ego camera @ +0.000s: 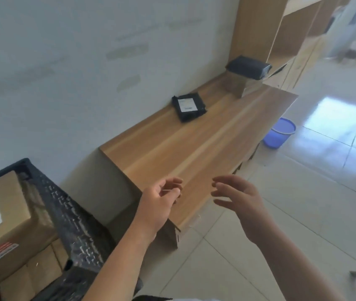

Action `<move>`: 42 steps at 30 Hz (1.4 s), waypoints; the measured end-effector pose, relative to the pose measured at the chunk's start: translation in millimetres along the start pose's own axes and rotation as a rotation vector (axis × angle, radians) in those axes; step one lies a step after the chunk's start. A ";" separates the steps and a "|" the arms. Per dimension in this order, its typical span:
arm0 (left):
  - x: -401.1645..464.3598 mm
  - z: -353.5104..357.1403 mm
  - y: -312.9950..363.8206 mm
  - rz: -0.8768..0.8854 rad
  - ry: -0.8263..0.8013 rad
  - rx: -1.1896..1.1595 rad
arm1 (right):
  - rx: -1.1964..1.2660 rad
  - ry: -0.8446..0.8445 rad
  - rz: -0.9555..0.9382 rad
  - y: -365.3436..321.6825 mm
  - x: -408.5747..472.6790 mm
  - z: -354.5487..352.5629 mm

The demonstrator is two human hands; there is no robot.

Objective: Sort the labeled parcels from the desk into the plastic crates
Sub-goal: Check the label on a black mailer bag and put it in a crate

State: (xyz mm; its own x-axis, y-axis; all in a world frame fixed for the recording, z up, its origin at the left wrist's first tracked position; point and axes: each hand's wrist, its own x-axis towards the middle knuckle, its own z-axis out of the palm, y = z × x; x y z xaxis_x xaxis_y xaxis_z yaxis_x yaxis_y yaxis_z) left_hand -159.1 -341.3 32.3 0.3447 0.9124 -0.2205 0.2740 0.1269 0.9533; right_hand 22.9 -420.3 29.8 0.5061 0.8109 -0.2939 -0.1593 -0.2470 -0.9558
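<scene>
**Step in hand: reach for next parcel**

Both grips were empty. The left hand (162,200) hung with fingers loosely curled; the right hand (238,198) was spread open. The black labeled parcel (189,107) lay on the desk (194,153), well ahead of both. The black crate (70,213), left of the left hand, held a cardboard box (3,218). The next move likely required extending forward to grasp the parcel.

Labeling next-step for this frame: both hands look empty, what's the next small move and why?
Probably reach forward to the flat black plastic parcel with a white label on the wooden desk. Both the left hand and right hand hover empty over the near edge, and it is the nearest parcel.
</scene>
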 end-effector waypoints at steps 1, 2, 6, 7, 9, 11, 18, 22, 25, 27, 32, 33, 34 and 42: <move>2.9 18.9 3.2 -0.015 -0.030 -0.007 | 0.020 0.026 -0.001 -2.6 4.1 -17.0; 5.9 35.6 6.5 -0.034 -0.065 -0.010 | 0.037 0.055 -0.001 -5.7 8.1 -33.4; 29.5 86.3 25.6 -0.081 -0.181 0.009 | 0.114 0.138 -0.011 -18.0 27.5 -87.2; 40.1 98.0 30.4 -0.087 -0.191 0.013 | 0.128 0.152 -0.013 -20.4 34.7 -97.4; 64.9 123.0 37.9 -0.095 -0.208 0.021 | 0.137 0.179 -0.007 -23.8 52.5 -115.9; 92.7 151.3 44.2 -0.094 -0.236 0.031 | 0.144 0.214 0.009 -27.4 73.7 -134.0; 202.5 241.9 90.6 -0.073 -0.306 -0.034 | 0.114 0.346 0.033 -62.8 160.1 -201.1; 258.3 277.3 122.7 -0.080 -0.338 -0.083 | 0.104 0.389 0.057 -88.2 207.5 -231.7; 298.8 301.8 134.3 -0.090 -0.356 -0.103 | 0.118 0.419 0.052 -99.7 241.4 -248.0; 320.3 318.3 138.7 -0.113 -0.364 -0.102 | 0.120 0.424 0.061 -103.8 261.0 -259.8; 364.4 356.7 146.9 -0.151 -0.381 -0.091 | 0.160 0.446 0.096 -111.4 312.6 -292.1; 373.5 363.9 147.8 -0.165 -0.374 -0.083 | 0.164 0.441 0.107 -113.1 324.9 -298.6; 382.7 370.8 148.0 -0.177 -0.368 -0.078 | 0.169 0.433 0.114 -114.0 337.3 -305.5; 487.0 446.3 167.2 -0.264 -0.253 -0.118 | 0.191 0.317 0.104 -147.3 454.1 -384.4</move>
State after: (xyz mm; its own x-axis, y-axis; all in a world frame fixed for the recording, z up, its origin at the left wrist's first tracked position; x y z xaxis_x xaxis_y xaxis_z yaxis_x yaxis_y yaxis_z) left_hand 455.4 -49.4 -7.8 0.4906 0.7195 -0.4915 0.2830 0.4018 0.8709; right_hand 602.0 -219.7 35.6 0.7111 0.5752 -0.4043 -0.3632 -0.1917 -0.9118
